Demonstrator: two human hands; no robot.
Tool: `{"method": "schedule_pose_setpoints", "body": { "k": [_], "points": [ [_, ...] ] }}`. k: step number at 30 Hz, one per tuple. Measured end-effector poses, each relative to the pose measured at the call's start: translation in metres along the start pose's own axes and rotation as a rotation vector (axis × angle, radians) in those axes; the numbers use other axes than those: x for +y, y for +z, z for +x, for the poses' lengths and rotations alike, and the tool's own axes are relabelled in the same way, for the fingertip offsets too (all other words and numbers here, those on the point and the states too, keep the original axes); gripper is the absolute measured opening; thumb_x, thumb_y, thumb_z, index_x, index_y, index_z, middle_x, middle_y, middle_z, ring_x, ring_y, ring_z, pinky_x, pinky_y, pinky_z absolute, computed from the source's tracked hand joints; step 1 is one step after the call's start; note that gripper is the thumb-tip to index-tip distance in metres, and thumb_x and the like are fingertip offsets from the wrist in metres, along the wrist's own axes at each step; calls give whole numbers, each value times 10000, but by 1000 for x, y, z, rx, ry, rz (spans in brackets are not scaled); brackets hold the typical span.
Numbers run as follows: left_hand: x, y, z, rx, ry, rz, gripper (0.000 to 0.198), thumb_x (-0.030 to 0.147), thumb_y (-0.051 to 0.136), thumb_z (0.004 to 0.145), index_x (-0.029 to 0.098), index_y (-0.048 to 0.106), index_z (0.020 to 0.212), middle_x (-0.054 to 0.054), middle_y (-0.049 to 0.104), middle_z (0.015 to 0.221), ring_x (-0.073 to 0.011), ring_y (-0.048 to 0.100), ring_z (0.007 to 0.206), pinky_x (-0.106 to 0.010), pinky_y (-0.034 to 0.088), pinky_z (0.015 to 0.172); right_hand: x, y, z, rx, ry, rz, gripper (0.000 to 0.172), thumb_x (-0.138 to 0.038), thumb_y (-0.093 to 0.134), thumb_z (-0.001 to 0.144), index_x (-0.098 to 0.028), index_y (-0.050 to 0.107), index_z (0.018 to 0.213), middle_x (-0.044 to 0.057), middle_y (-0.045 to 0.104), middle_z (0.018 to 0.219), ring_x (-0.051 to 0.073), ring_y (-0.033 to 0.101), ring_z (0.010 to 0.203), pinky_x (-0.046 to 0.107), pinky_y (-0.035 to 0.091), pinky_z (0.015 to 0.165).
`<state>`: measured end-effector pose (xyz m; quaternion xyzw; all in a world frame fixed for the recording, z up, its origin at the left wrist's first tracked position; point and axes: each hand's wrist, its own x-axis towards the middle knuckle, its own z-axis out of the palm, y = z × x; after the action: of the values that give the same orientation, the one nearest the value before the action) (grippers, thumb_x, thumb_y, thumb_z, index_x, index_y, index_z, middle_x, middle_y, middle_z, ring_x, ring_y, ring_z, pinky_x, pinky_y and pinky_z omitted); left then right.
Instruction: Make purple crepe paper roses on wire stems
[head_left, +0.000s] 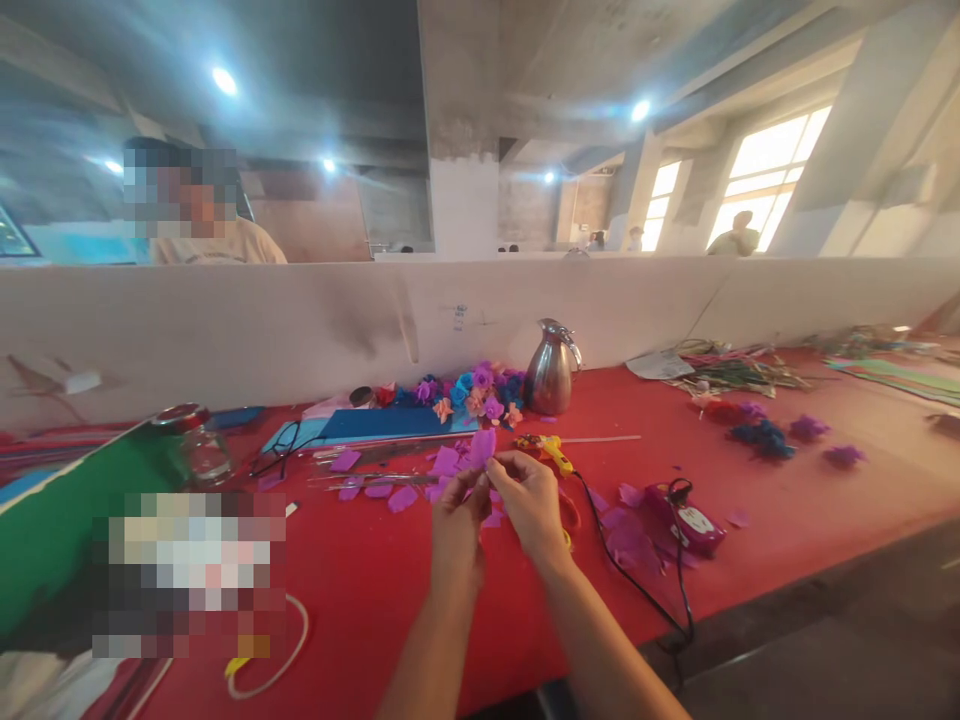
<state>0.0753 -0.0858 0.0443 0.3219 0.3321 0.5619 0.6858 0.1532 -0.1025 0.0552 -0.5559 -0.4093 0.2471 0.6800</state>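
Note:
Both hands meet above the red table (337, 580), around a purple paper petal (483, 446) that stands up from the fingertips. My left hand (459, 503) is closed in a pinch at its lower edge. From the other side, my right hand (531, 502) pinches the same petal with thumb and forefinger; any stem between the fingers is hidden. Loose purple petals (403, 498) lie just beyond and left of the hands, beside thin wires (330, 482). Behind my right hand lies a yellow glue gun (556, 456), its black cord running right.
Paper flowers (480, 392) are heaped at the back beside a steel jug (551, 375). To the right lie a purple box-like item (686, 522) with a cord, and more flowers (765, 440). A glass jar (204, 452) stands left. Another person (217, 243) is beyond the partition (300, 310).

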Motion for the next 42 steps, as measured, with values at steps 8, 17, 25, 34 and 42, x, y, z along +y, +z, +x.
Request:
{"method": "schedule_pose_setpoints", "body": {
  "k": [8,17,25,34,42],
  "points": [
    [9,-4,-8,20,-48,-93,346,250,843,473,165,682,767,45,591,661,-23,452,493,-163,358,507,5,5,-9,-76,73,234,246,-347,663,699,-152,722,838,49,716,778,191,634,760,286,486,711],
    [15,-4,-18,63,-89,-104,277,196,825,470,168,670,699,36,614,644,-61,523,567,-196,393,590,6,5,-17,-58,47,190,220,-345,669,699,-160,729,803,41,694,691,188,618,686,286,495,641],
    [18,-6,-19,91,170,136,154,268,763,581,177,700,687,13,622,645,-127,532,670,-252,407,687,-3,10,-25,-69,-17,218,202,-347,641,726,-161,672,798,41,681,742,170,604,710,275,479,662],
    [27,-19,-11,-35,13,-1,227,242,802,518,179,741,728,-27,687,723,-108,560,646,-231,403,656,-4,11,-29,-82,69,397,216,-363,673,714,-167,680,805,18,657,700,133,567,635,245,461,614],
    [26,-26,-5,-23,-64,-70,216,208,821,495,175,745,694,-33,694,713,-111,572,645,-236,394,622,6,17,-33,-95,56,326,207,-357,650,733,-162,684,794,22,649,677,143,563,630,258,466,617]
  ]
}}
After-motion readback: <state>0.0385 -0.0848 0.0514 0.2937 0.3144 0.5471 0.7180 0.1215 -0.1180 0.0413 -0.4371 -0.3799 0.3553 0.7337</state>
